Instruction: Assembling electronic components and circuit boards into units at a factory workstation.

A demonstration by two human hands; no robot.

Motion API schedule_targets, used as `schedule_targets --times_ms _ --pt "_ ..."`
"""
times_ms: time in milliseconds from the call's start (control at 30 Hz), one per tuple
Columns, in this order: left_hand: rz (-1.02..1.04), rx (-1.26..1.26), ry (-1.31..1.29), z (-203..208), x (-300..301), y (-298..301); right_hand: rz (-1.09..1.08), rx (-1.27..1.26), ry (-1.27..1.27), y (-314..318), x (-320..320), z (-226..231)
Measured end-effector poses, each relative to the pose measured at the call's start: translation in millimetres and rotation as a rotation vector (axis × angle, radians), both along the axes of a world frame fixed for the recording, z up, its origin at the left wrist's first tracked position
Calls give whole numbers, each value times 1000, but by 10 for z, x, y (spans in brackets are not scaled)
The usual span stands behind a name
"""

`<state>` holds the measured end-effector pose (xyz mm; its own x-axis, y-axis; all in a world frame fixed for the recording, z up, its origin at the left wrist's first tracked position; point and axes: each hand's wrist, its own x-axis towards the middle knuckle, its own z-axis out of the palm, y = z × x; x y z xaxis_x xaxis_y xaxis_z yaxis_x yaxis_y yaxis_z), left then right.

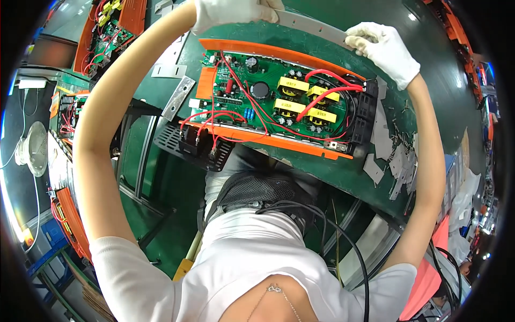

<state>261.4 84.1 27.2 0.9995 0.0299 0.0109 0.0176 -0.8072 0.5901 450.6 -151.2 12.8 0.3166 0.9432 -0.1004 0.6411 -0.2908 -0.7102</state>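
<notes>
Between my two white-gloved hands stretches a long, thin grey strip (312, 24) with small holes along it. My left hand (236, 12), partly cut off by the upper edge, pinches its left end. My right hand (382, 49) has thumb and fingers closed on the right end. Nearer to me lies an opened electronic unit: a green circuit board (244, 110) in an orange metal housing (268, 140), with yellow-wrapped transformers (293, 84) and thick red wires (322, 102). A black vented end plate (185, 147) hangs off its left side on red wires.
Flat grey pieces (382, 134) and scattered screws (399, 137) lie right of the unit on the green table (332, 174). A metal bar (178, 98) is on its left. Another orange-cased unit (110, 40) stands at the far left; a black cable (354, 247) runs beside my body.
</notes>
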Motion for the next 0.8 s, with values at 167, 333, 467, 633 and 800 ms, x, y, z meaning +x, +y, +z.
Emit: schedule_targets --times_ms 167,333,467,633,800 --pt "100 -74 -11 316 -296 -81 -13 -10 -81 1 -165 351" --pt "279 -357 31 462 -485 -75 -39 36 -109 -30 -286 537" --pt "252 -297 -62 452 -559 -156 -32 -11 -153 -22 -305 635" --pt "152 -35 -132 484 -593 -305 -17 -24 -128 -123 -414 650" --pt "178 -16 -72 460 -580 -333 6 24 -188 -197 -419 607"
